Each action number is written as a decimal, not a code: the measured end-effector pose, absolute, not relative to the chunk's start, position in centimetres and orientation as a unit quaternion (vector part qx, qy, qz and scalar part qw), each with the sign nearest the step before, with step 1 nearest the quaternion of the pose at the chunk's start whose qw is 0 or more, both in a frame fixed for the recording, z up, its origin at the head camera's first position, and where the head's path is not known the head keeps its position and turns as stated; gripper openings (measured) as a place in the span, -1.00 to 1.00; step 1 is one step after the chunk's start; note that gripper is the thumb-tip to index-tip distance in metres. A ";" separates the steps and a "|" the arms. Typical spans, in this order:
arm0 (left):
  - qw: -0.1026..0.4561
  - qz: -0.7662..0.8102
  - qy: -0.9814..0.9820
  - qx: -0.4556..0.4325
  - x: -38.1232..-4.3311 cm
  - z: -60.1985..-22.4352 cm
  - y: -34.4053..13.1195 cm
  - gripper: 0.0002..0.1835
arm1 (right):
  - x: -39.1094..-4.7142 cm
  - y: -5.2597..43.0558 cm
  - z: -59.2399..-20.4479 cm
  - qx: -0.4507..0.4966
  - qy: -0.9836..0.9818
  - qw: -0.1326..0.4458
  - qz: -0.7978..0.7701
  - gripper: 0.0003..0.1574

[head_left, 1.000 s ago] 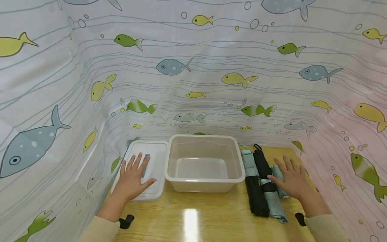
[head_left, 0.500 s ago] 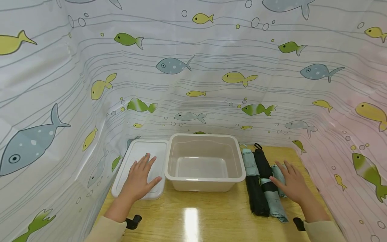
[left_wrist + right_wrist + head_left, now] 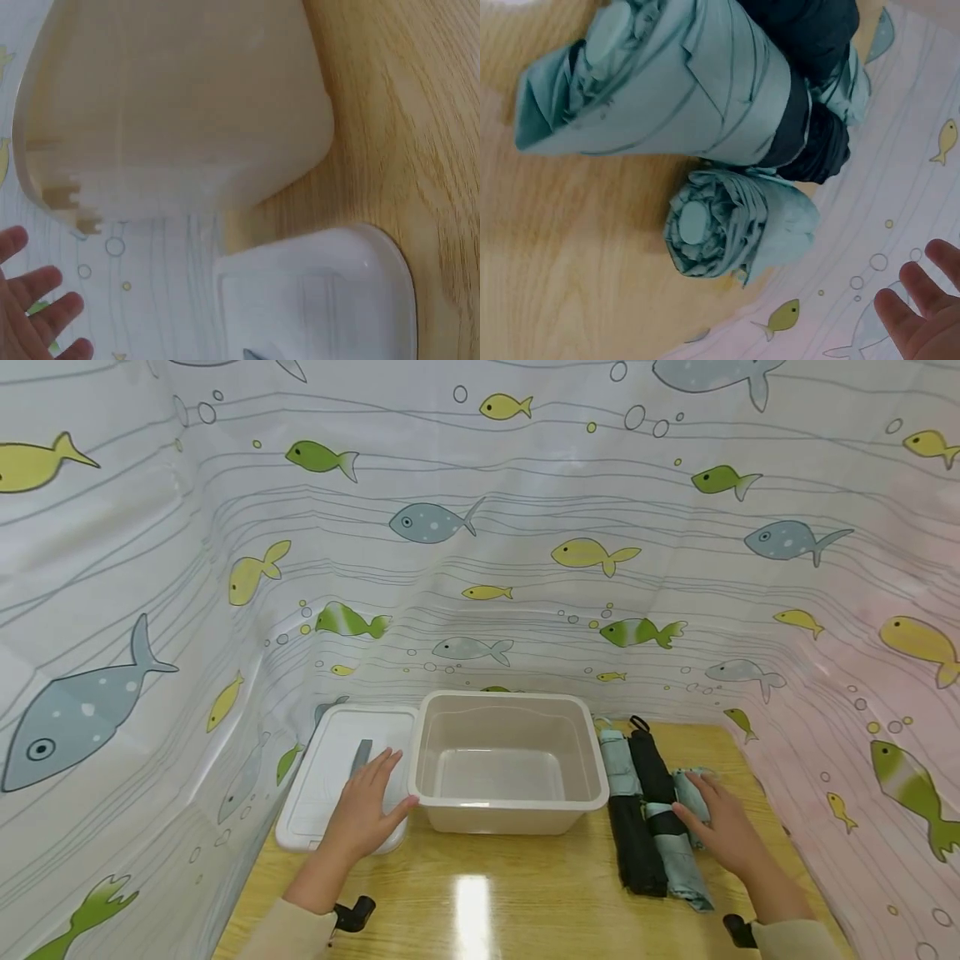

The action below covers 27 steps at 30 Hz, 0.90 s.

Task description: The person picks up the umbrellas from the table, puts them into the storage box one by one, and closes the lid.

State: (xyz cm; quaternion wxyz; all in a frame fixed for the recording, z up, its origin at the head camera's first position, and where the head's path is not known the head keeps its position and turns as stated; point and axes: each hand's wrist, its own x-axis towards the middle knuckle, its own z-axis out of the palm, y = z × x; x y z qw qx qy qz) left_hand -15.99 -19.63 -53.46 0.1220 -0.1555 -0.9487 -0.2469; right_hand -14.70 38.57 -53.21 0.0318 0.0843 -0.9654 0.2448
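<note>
The left hand (image 3: pixel 365 814) lay flat, fingers spread, on the lid (image 3: pixel 330 768); the right hand (image 3: pixel 722 827), fingers spread, rested on the umbrellas (image 3: pixel 660 827).

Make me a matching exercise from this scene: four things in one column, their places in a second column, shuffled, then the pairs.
Things:
1. bin
2. lid
3. folded umbrellas
4. left hand

Places:
A. flat on the table, left of the bin
B. in a row right of the bin
C. middle of the table, open and empty
D. resting on the lid

Pairs: 1-C, 2-A, 3-B, 4-D
</note>
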 end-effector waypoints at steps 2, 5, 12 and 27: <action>0.119 -0.261 -0.946 -0.152 -15.9 -53.6 -19.1 -0.14 | -14.5 38.5 -53.5 0.081 -0.962 0.030 0.259 -0.11; 0.121 -0.283 -0.940 -0.146 -15.9 -53.6 -18.5 -0.14 | -14.4 38.6 -54.3 0.079 -0.958 0.034 0.273 -0.15; 0.098 -0.341 -0.927 -0.124 -16.2 -53.3 -17.7 -0.17 | -14.1 38.9 -55.4 0.056 -0.957 -0.006 0.285 -0.14; -0.024 -0.547 -0.837 -0.024 -16.8 -51.9 -16.1 -0.10 | -13.8 39.2 -55.6 -0.004 -0.946 -0.116 0.302 -0.01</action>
